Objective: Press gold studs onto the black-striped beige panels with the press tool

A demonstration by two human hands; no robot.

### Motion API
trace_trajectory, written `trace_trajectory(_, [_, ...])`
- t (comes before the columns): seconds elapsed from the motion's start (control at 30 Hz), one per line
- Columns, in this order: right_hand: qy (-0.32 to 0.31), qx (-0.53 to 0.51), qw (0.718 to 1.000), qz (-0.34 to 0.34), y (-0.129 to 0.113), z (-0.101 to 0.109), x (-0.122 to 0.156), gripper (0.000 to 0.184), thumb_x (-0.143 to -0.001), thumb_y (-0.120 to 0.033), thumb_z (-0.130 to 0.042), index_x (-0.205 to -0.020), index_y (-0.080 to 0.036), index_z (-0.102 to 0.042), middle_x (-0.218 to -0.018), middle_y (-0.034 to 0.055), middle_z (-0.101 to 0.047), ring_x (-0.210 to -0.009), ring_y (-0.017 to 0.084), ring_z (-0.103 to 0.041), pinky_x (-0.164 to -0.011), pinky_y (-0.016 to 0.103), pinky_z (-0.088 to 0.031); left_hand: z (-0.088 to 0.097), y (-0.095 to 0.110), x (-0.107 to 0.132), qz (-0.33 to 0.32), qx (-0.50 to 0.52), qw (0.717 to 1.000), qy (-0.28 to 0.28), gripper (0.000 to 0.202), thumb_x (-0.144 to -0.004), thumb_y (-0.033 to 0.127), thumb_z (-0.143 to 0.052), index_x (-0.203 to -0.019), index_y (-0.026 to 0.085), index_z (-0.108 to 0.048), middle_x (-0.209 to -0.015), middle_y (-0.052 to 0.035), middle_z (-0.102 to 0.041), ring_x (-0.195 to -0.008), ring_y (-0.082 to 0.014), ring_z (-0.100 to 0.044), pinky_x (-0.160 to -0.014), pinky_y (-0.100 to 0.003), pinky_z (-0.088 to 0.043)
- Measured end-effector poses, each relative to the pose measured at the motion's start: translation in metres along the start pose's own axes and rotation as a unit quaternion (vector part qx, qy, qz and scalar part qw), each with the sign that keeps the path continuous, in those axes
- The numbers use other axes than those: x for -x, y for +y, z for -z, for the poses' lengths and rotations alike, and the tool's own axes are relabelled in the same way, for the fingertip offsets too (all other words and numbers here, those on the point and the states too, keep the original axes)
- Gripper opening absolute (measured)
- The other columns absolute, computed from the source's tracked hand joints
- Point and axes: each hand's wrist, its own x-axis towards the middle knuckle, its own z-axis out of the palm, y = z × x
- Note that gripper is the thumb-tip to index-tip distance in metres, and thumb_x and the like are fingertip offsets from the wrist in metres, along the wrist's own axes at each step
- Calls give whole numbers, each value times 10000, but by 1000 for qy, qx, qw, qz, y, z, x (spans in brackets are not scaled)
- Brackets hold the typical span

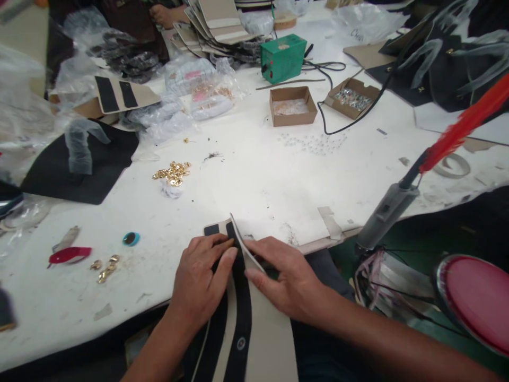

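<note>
A beige panel point(272, 339) with two black strips point(240, 297) lies over the table's front edge, its near part hanging toward me. A small round metal fitting point(240, 344) sits on one strip. My right hand point(284, 276) grips the panel's right edge between thumb and fingers, and that edge curls upward. Over the strips, my left hand point(204, 273) has its thumb and fingers drawn together near the panel's far end. Whatever is between these fingertips is too small or hidden to make out.
Gold-coloured metal pieces point(174, 173) lie ahead on the white table point(238, 175). A small cardboard box point(293, 107), another box of metal bits point(352, 98) and a green electrical box point(283, 58) stand farther back. A grey holder point(387, 215) with a red duster is at right.
</note>
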Motion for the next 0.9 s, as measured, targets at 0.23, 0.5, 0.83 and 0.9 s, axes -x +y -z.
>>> trace_trajectory(0.23, [-53, 59, 997, 2, -26, -28, 6, 546, -916, -507, -731, -1364, -202, -662, -1205, 145, -713, -1091, 322, -656, -987, 519, -534, 13, 14, 1, 215, 86, 972, -50, 472, -949, 662, -562, -1084, 247, -740, -1047, -71, -775, -1006, -320, -702, -898, -449, -554])
trace_trajectory(0.5, [-53, 78, 995, 27, 18, 6, -18, 178, -1018, -287, -658, -1154, -225, -755, -1056, 71, -774, -979, 219, -709, -852, 343, -539, 14, 10, 4, 408, 261, 875, 8, 483, -829, 668, -739, -974, 209, -772, -841, -37, -799, -748, -262, -728, -655, -321, -571])
trace_trajectory(0.83, [-127, 271, 954, 26, 19, -15, -54, 114, -982, -297, -689, -948, -246, -785, -955, 66, -714, -918, 220, -642, -692, 321, -428, 34, 8, 29, 494, 502, 692, 159, 257, -820, 278, -803, -1054, 174, -786, -883, -57, -823, -684, -226, -781, -672, -319, -667])
trace_trajectory(0.9, [-116, 260, 958, 21, 19, -19, -53, 69, -940, -262, -717, -944, -248, -784, -967, 55, -727, -936, 221, -647, -721, 324, -433, 38, 12, 37, 493, 519, 670, 196, 228, -845, 230, -761, -1058, 154, -789, -900, -73, -826, -697, -229, -790, -718, -338, -680])
